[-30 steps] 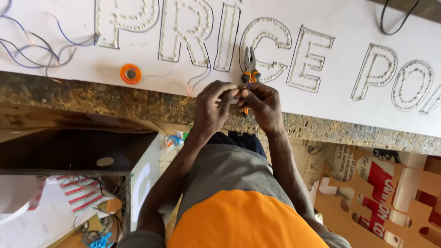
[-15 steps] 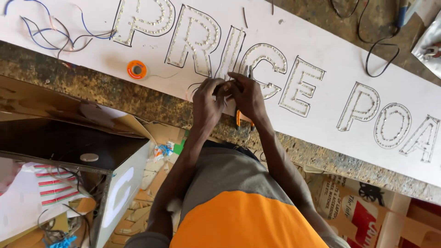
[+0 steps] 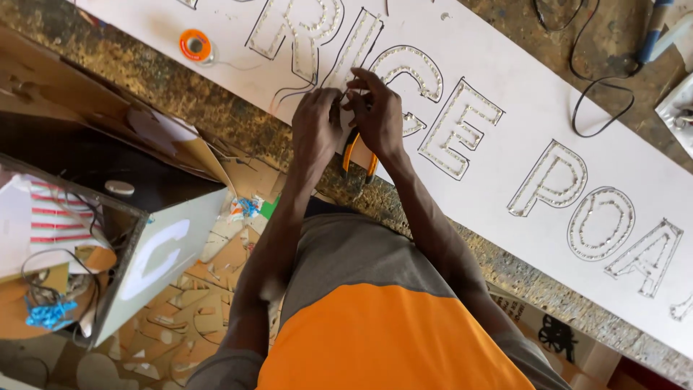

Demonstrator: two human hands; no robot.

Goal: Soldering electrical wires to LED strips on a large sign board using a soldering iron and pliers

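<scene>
Rough stone bench (image 3: 216, 119) carries a long white sign board (image 3: 505, 79) with outlined letters full of small bulbs. Your left hand (image 3: 316, 124) and right hand (image 3: 377, 115) meet over the board, fingertips pinched together on thin wires (image 3: 303, 87); can't tell which hand grips them. Orange-handled pliers (image 3: 359, 155) hang under your right palm, tucked below the fingers. Orange spool (image 3: 195, 45) sits well left of your fingers
</scene>
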